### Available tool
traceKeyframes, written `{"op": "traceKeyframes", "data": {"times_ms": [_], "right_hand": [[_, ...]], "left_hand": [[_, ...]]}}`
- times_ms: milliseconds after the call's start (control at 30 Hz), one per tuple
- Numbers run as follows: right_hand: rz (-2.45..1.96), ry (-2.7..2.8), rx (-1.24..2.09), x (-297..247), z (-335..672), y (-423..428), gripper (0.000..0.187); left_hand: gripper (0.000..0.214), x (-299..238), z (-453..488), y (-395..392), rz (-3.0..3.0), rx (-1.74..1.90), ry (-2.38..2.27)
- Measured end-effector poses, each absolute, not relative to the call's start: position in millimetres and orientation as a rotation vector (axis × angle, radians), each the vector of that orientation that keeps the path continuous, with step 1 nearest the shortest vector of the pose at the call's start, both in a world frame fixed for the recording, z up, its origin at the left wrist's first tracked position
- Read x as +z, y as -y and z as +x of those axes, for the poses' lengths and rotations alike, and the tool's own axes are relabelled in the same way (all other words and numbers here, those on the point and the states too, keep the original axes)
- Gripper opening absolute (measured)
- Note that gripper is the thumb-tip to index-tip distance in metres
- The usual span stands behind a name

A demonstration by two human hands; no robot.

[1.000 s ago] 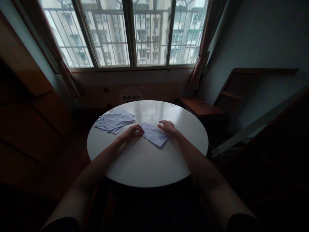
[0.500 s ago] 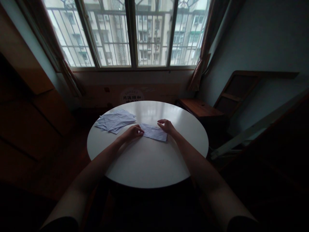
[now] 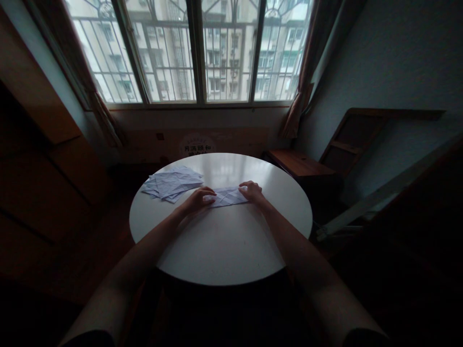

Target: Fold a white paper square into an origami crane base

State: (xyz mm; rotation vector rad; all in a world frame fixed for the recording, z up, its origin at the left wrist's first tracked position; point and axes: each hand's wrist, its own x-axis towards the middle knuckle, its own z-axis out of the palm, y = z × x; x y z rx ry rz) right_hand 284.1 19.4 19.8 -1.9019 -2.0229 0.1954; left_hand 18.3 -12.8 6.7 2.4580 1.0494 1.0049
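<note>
A creased sheet of white paper (image 3: 227, 196) lies across the middle of the round white table. At its left end my left hand (image 3: 199, 199) has its fingers closed on the paper's edge. My right hand (image 3: 252, 192) grips the opposite end, with thumb and fingers curled over it. Just beyond my left hand is a loose pile of crumpled paper sheets (image 3: 173, 182), overlapping at different angles. The undersides of my fingers are hidden, and the dim light blurs the finer folds.
The round table (image 3: 220, 250) stands before me, its rim curving near my forearms. Behind it, a long cardboard box (image 3: 235, 140) with printed characters leans under the barred window. A low wooden cabinet (image 3: 300, 161) sits to the right, and tall wooden cupboards (image 3: 68, 183) line the left.
The paper has turned so that its right end sits higher and its near edge runs more level. My right hand has gone from hovering over it to gripping its right end.
</note>
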Motion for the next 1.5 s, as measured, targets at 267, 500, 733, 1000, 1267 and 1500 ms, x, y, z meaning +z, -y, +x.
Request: {"op": "traceKeyframes", "data": {"times_ms": [267,500,733,1000,1267,1500], "right_hand": [[-2.051,2.008,0.286,16.8,284.8,-12.6,0.058],[-2.101,2.115,0.314,18.4,285.1,-11.2,0.061],[-2.099,2.117,0.32,17.7,284.7,-9.8,0.061],[-2.099,2.154,0.283,15.0,285.8,-13.2,0.06],[-2.086,2.17,0.274,14.6,286.5,-12.4,0.061],[-2.096,2.166,0.279,14.1,285.8,-13.4,0.061]], "left_hand": [[0.032,0.4,16.5,14.4,2.453,0.821,-1.037],[0.031,-5.1,16.1,8.5,2.437,0.845,-1.078],[0.033,-7.9,12.5,7.5,2.514,0.868,-1.176],[0.034,-12.2,11.0,3.8,2.537,0.85,-1.186],[0.033,-14.9,11.8,1.5,2.535,0.927,-1.124],[0.032,-7.8,14.5,9.6,2.546,0.855,-1.081]]}}
